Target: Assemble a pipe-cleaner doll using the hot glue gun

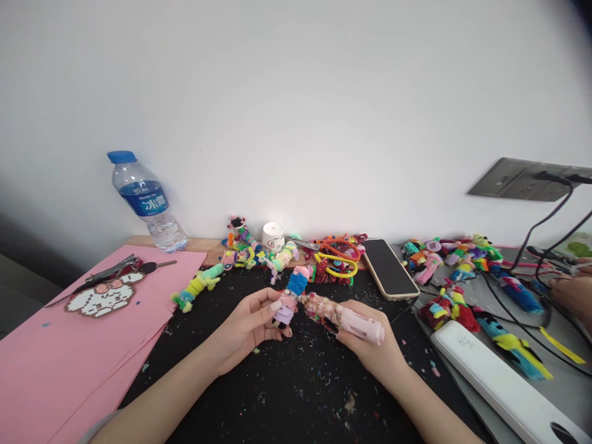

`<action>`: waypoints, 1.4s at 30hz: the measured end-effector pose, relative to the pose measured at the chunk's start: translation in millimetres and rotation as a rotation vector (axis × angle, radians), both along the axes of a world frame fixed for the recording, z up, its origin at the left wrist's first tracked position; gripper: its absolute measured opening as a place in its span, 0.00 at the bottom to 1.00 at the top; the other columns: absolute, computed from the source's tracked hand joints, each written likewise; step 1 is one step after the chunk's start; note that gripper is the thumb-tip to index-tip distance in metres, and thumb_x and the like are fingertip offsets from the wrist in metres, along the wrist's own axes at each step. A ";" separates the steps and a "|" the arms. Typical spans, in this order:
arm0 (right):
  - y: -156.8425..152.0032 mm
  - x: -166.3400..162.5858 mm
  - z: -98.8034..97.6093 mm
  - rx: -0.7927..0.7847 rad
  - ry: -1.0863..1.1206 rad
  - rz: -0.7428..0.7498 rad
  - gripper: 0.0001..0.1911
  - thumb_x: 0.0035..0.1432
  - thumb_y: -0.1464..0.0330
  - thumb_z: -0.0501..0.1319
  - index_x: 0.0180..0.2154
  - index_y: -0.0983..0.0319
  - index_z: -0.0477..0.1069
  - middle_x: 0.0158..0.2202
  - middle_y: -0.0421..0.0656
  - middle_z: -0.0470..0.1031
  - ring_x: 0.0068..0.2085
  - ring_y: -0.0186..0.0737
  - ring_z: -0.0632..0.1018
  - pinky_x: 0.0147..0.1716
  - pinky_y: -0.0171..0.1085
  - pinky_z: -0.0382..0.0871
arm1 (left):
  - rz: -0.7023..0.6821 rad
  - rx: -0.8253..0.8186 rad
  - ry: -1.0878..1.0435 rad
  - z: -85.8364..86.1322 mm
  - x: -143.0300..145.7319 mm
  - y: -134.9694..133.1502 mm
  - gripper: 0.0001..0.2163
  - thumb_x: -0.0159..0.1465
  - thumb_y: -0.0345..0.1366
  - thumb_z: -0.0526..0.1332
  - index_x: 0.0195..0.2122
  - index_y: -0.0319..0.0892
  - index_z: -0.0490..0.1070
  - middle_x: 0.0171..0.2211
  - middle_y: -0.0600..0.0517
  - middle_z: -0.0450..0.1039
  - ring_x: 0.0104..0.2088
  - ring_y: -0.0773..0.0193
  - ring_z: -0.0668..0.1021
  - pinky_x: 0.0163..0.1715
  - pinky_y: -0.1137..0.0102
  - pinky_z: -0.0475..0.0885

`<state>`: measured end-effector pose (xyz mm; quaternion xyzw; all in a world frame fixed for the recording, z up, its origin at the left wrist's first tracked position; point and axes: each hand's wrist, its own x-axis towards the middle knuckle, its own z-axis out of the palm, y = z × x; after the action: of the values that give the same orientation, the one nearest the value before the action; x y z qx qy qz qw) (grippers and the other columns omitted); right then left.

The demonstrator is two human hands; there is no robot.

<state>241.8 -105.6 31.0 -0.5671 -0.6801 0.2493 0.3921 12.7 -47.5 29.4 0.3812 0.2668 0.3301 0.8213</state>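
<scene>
My left hand (252,324) is closed around a small fuzzy pipe-cleaner figure (291,295) with blue, pink and lilac wraps, held upright above the black mat (287,388). My right hand (370,345) grips a pale pink pen-shaped tool (345,316) whose decorated tip touches the figure's side. Both hands meet at the middle of the mat.
Pink paper sheets (60,351) with a pixel-bead figure (102,298) lie left. A water bottle (144,202), small white cup (272,236), scissors (335,253), phone (389,268), several pipe-cleaner figures (444,259), a white power strip (499,379) and cables lie behind and right. Another person's hand (573,293) is at the right edge.
</scene>
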 end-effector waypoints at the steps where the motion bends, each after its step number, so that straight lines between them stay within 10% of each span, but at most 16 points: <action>1: -0.3 0.1 0.2 0.005 -0.005 -0.006 0.06 0.45 0.74 0.61 0.29 0.61 0.70 0.26 0.39 0.73 0.26 0.36 0.72 0.24 0.32 0.63 | -0.001 -0.007 -0.014 -0.8 -0.2 0.3 0.07 0.58 0.36 0.62 0.35 0.39 0.70 0.34 0.50 0.72 0.28 0.66 0.76 0.29 0.71 0.69; 26: -0.4 7.0 9.6 -0.053 -0.571 0.107 0.33 0.38 0.81 0.49 0.49 0.58 0.62 0.45 0.44 0.68 0.46 0.44 0.68 0.45 0.44 0.53 | 0.302 -0.239 -0.345 -4.0 -24.3 29.9 0.07 0.63 0.28 0.52 0.39 0.41 0.67 0.29 0.52 0.70 0.26 0.68 0.74 0.28 0.72 0.74; 35: 2.7 -7.5 20.1 0.081 -0.588 0.036 0.18 0.51 0.78 0.53 0.44 0.59 0.66 0.41 0.45 0.67 0.44 0.43 0.66 0.43 0.42 0.55 | 0.250 -0.224 -0.370 -7.5 -23.1 27.7 0.06 0.64 0.29 0.51 0.33 0.39 0.67 0.29 0.51 0.70 0.27 0.67 0.75 0.29 0.71 0.74; 42: 17.8 -66.0 31.7 0.199 -0.808 0.273 0.05 0.59 0.69 0.56 0.38 0.59 0.70 0.37 0.42 0.70 0.40 0.43 0.67 0.37 0.41 0.56 | 0.246 -0.235 -0.401 -6.3 -23.1 30.1 0.05 0.64 0.30 0.52 0.34 0.39 0.67 0.29 0.52 0.70 0.27 0.68 0.75 0.29 0.72 0.73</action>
<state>175.8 -87.8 62.7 -0.4834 -0.8683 -0.0101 0.1107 -10.3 -17.5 23.0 0.1750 0.1795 0.4632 0.8501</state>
